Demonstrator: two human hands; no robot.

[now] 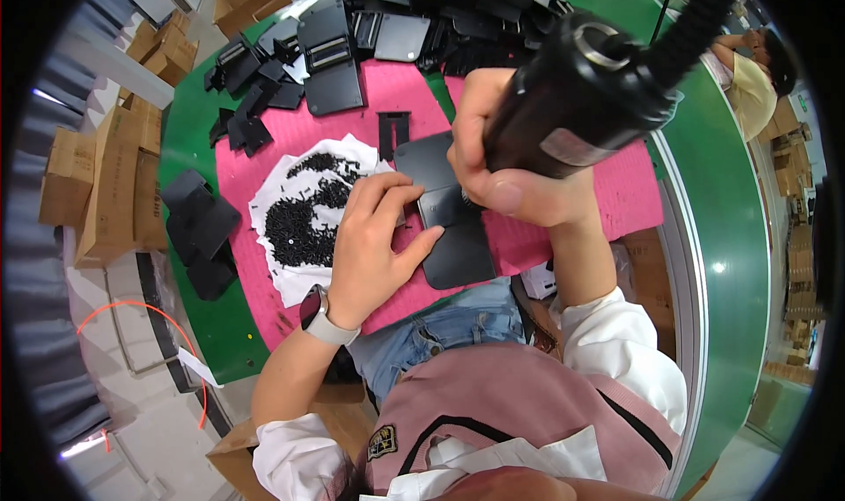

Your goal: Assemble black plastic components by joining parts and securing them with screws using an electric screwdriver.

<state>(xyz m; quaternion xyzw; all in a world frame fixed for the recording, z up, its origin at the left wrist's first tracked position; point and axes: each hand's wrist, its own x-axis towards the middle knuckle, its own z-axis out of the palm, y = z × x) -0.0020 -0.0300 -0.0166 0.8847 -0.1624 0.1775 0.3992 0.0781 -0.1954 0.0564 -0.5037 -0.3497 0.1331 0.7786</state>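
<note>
In my right hand (515,167) is a thick black electric screwdriver (563,105), my fingers wrapped around its body and its cable running up to the right. The screwdriver's lower end points down at a black hinged plastic plate (458,255); my right hand hides the exact tip. My left hand (370,246) grips the plate's left edge with fingertips and thumb. A white cloth (295,285) beside that hand carries a pile of small black screws (299,233). Just beyond the plate lies a small slotted black part (393,134).
Pink foam sheeting (255,294) covers part of the green table (189,316). Black plates and brackets (330,57) crowd the far side, with more black parts (201,233) at left. Cardboard boxes (114,184) stand at left; another person (753,79) sits at far right.
</note>
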